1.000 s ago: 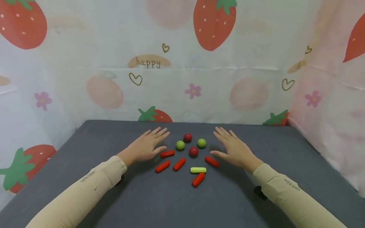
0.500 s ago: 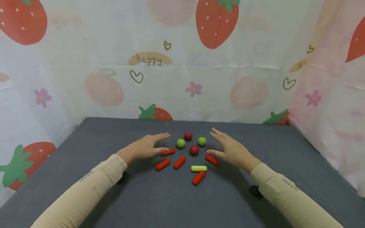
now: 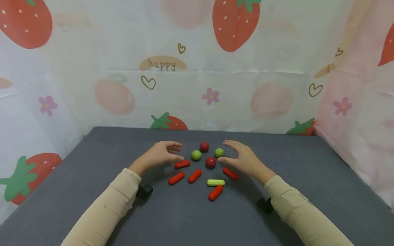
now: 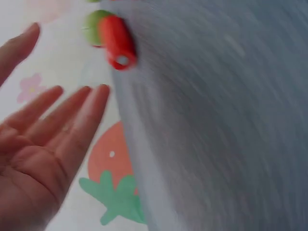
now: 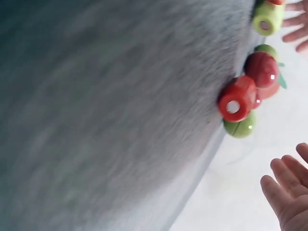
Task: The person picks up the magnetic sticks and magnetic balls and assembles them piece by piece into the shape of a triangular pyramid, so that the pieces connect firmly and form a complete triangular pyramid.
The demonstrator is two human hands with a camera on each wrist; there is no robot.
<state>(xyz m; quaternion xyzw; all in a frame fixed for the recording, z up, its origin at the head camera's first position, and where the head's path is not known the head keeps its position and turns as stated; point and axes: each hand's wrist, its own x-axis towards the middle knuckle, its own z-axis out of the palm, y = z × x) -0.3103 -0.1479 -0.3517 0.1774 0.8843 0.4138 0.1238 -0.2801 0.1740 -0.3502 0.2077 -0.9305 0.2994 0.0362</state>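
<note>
Grey table [image 3: 184,218] | balls [image 3: 210,162] unmoved | left hand [image 3: 159,154], right hand [image 3: 245,160] more curved

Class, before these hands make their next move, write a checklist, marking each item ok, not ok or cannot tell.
1. Left hand free: ok, it holds nothing.
2. Right hand free: ok, it holds nothing.
3. Both red balls and both green balls in sight: ok.
4. Red cylinders all lying at one angle: not ok, their angles differ.
5. Yellow-green piece clear of the nearest red cylinder: cannot tell, they meet in the head view.
</note>
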